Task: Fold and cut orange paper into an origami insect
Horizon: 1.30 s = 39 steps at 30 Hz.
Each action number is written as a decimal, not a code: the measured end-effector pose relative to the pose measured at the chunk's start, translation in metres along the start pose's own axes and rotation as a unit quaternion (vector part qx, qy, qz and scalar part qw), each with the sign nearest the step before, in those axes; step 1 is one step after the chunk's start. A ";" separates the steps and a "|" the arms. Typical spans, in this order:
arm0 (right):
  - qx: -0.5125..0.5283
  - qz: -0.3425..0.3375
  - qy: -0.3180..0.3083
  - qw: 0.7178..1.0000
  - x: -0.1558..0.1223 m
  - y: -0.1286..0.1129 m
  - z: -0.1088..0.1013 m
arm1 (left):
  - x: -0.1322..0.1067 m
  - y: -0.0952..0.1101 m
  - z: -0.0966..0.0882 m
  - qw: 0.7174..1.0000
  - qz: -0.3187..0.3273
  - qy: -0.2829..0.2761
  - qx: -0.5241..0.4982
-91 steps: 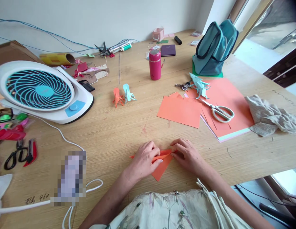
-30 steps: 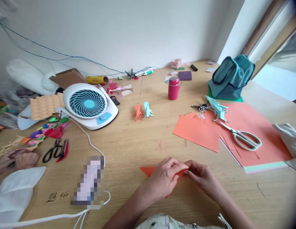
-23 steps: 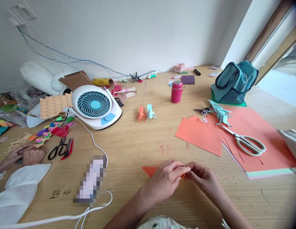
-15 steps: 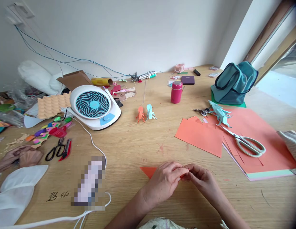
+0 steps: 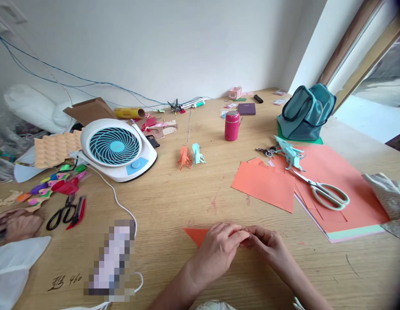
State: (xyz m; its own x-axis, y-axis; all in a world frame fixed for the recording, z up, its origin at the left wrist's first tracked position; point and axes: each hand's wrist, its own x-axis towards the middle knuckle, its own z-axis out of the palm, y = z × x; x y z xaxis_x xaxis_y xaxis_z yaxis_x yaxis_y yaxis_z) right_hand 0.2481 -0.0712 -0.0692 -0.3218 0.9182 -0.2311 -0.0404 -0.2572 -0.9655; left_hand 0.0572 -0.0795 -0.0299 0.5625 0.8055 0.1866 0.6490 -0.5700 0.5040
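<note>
An orange sheet of paper (image 5: 195,235), folded to a pointed shape, lies at the table's near side, mostly covered by my hands. Over it rests my left hand (image 5: 221,245), its fingers closed on the paper, with a sharp corner sticking out to the left. My right hand (image 5: 263,242) pinches the paper's right end, and its fingertips meet those of the left. How the fold runs under the fingers is hidden. Beyond the hands stand an orange paper figure (image 5: 184,157) and a light blue paper figure (image 5: 197,154), both with thin legs.
White-handled scissors (image 5: 329,196) lie on orange sheets (image 5: 358,206) at right, by a blue paper insect (image 5: 290,153). A pink flask (image 5: 232,125), teal bag (image 5: 309,113) and white fan (image 5: 119,148) stand farther back. At left are black scissors (image 5: 62,215) and another person's hands (image 5: 22,224).
The whole view has shifted slightly, so things appear farther left. My hands keep nearly the same hold on the orange paper.
</note>
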 end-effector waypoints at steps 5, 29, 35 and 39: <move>-0.004 -0.012 -0.015 1.000 0.000 0.001 0.001 | 0.000 0.001 0.001 1.000 -0.022 -0.008 0.006; 0.072 0.028 -0.007 0.997 -0.002 -0.009 -0.002 | 0.008 -0.003 -0.008 0.974 -0.104 -0.008 -0.203; 0.070 0.025 0.002 0.997 -0.003 -0.009 0.000 | 0.008 -0.002 -0.009 0.973 -0.103 0.000 -0.207; 0.070 0.018 0.000 0.997 -0.003 -0.009 0.001 | 0.007 0.000 -0.010 0.972 -0.110 0.000 -0.205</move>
State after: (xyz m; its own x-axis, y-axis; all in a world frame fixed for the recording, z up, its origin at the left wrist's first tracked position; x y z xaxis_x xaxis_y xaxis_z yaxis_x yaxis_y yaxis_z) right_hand 0.2485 -0.0718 -0.0596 -0.3254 0.9075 -0.2656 -0.1602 -0.3297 -0.9304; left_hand 0.0559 -0.0721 -0.0198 0.4333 0.9006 0.0350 0.4949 -0.2702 0.8259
